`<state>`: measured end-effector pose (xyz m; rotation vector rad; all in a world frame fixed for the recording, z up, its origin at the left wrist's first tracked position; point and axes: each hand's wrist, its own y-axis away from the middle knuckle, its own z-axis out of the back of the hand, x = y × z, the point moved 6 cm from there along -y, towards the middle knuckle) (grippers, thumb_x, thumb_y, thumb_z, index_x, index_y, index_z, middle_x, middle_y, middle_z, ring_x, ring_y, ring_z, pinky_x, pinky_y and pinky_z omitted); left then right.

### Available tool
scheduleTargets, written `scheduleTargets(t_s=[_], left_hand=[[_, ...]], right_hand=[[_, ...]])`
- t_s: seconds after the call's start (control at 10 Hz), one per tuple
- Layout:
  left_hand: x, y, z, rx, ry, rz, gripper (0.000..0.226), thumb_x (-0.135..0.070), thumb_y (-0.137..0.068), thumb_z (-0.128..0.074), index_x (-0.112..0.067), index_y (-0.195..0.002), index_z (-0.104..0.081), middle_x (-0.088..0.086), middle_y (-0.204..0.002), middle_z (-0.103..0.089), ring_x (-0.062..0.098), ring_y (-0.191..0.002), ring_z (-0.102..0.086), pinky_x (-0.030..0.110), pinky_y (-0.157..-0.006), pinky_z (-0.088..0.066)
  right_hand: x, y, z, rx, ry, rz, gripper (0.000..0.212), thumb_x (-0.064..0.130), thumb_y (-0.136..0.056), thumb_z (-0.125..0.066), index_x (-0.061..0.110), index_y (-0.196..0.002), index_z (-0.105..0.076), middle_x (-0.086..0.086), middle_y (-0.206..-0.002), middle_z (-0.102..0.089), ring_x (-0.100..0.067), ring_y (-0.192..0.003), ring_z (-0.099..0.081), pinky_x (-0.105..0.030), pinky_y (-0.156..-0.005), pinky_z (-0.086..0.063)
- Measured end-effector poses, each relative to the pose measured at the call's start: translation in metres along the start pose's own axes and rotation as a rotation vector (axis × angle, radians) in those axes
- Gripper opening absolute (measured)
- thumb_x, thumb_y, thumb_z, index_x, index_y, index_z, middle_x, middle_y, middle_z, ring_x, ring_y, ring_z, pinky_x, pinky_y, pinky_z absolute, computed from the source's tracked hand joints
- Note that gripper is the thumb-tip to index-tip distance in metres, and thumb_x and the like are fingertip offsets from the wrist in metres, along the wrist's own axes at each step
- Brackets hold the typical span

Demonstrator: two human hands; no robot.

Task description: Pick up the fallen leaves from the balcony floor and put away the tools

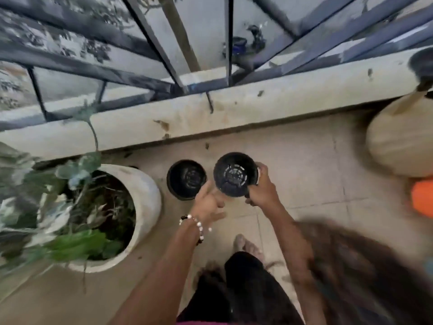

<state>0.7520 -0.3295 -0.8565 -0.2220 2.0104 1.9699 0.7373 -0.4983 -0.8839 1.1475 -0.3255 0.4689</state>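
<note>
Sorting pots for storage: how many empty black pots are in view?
2: one black pot sits on the floor beside the white planter; the other is held in the right hand.

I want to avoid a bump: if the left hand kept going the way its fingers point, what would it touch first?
Probably the black pot gripped by the right hand; the left hand already reaches its rim, though depth is unclear.

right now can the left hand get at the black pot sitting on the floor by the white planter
Probably yes. The left hand holds nothing and hovers just beside the black pot on the floor, with nothing between them. The right hand holds a second black pot off to the side.
</note>
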Motion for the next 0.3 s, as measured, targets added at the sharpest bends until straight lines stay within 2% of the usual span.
scheduleTargets(t_s=[0.1,0.2,0.3], left_hand=[[0.01,-0.017,-0.001,0.052,-0.079,-0.094,0.082,0.023,-0.084,-0.042,-0.019,-0.152,-0.022,-0.007,-0.101,-0.059,0.01,-0.07,-0.057,0.031,-0.066,-0.044],[0.014,-0.012,0.0,0.119,-0.036,-0.119,0.083,0.023,-0.085,-0.041,-0.024,-0.152,-0.024,-0.007,-0.144,-0.045,0.004,-0.084,-0.06,0.026,-0.068,-0.045],[0.013,0.004,0.005,0.088,-0.031,-0.096,0.072,0.012,-0.09,-0.045,-0.025,-0.15,-0.031,-0.01,-0.146,-0.039,0.009,-0.105,-0.055,0.027,-0.079,-0.046]], right_hand=[[-0.009,-0.021,-0.019,0.001,0.075,0.098,0.066,0.003,-0.086,-0.049,0.04,-0.135,-0.024,-0.016,-0.099,-0.064,-0.038,-0.076,-0.067,-0.049,-0.067,-0.058],[-0.008,-0.019,-0.021,-0.014,0.185,0.134,0.071,0.0,-0.088,-0.049,0.029,-0.146,-0.019,-0.014,-0.09,-0.062,-0.037,-0.081,-0.063,-0.038,-0.068,-0.049],[-0.008,0.0,-0.016,-0.052,0.187,0.118,0.072,0.002,-0.089,-0.049,0.024,-0.149,-0.016,-0.016,-0.093,-0.067,-0.037,-0.086,-0.062,-0.033,-0.07,-0.043]])
